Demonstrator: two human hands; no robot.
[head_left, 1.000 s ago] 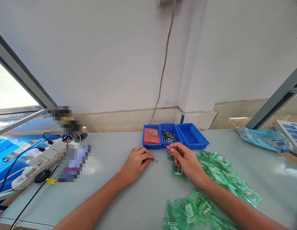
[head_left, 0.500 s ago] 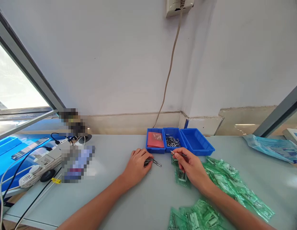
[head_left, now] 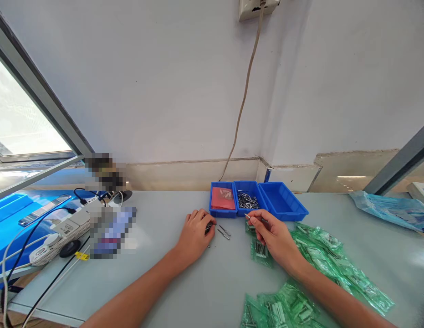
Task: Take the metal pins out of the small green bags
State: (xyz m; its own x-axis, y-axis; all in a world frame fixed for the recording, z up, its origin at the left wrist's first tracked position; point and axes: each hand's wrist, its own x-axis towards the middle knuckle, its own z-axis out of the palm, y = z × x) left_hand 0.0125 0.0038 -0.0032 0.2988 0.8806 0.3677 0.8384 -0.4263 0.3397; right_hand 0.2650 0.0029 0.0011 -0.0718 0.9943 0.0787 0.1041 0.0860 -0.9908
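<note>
My left hand (head_left: pixel 195 231) rests on the table with its fingers curled over a few metal pins (head_left: pixel 208 228), mostly hidden under the fingertips. Just right of those fingertips, loose metal pins (head_left: pixel 224 232) lie on the tabletop. Between thumb and finger of my right hand (head_left: pixel 270 231) is a thin metal pin (head_left: pixel 246 215), its tip pointing left. That hand hovers in front of the middle blue bin (head_left: pixel 247 186), which holds many similar pins. Small green plastic bags (head_left: pixel 261 253) with metal pieces lie partly under the right hand.
Beside the middle bin stand a blue bin with a red packet (head_left: pixel 222 198) and an empty blue bin (head_left: pixel 283 202). More green bags (head_left: pixel 338 262) lie to the right, others (head_left: pixel 280 310) near the front. A power strip (head_left: pixel 63 232) with cables sits at left.
Metal pins that stuck out from under my left fingers now lie loose on the table beside them. My right hand keeps its pinch on a pin, nearly unmoved.
</note>
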